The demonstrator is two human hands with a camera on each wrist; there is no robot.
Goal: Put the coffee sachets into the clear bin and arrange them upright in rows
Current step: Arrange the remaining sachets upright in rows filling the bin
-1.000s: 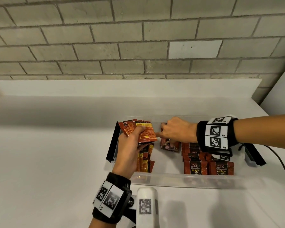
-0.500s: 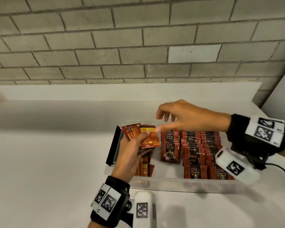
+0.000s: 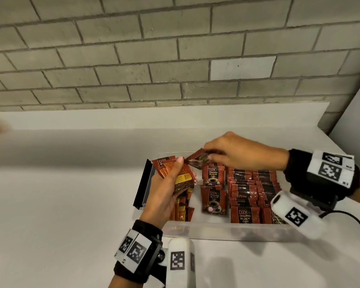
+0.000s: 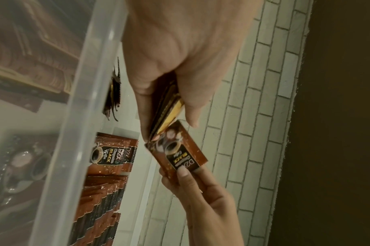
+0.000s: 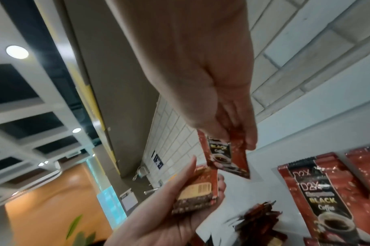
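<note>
The right hand (image 3: 235,151), empty a moment ago, now pinches one sachet (image 3: 197,160) drawn from the stack (image 3: 175,173) the left hand (image 3: 164,192) grips, ready for the next row in the bin (image 3: 216,229).

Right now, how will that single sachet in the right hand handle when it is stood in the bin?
The single sachet looks thin and light: the right hand pinches it by one edge. It is probably floppy and apt to tip unless leaned on the upright rows.

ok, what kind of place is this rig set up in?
Probably an office pantry or break area, not a home. A white counter runs along a grey brick wall; the right wrist view shows a grid ceiling with recessed lights; the clear bin holds rows of coffee sachets.
</note>
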